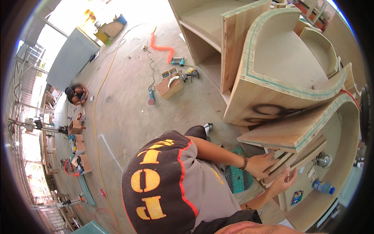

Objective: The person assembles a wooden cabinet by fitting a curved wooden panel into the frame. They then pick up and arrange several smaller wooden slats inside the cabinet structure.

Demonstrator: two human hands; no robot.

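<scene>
At the right, a bundle of narrow wooden strips [298, 159] lies beneath a thick wooden panel edged with a green line [288, 130]. My left hand [261, 165], with a dark bracelet at its wrist, is closed over the near ends of the strips. Just below it, my right hand [279, 184] has its fingers bent up against the underside of the same strips. The fingertips of my left hand are partly hidden between the boards. Around the strips curves a pale wooden frame [348, 128].
A teal plastic stool [238, 179] stands beside my forearms. Inside the curved frame are a water bottle [322, 187] and a clear jar [323, 160]. A larger curved wooden piece [272, 93] rises beyond. Power tools, a cardboard box [169, 89] and a yellow hose [94, 117] lie on the floor; another person [76, 94] crouches far left.
</scene>
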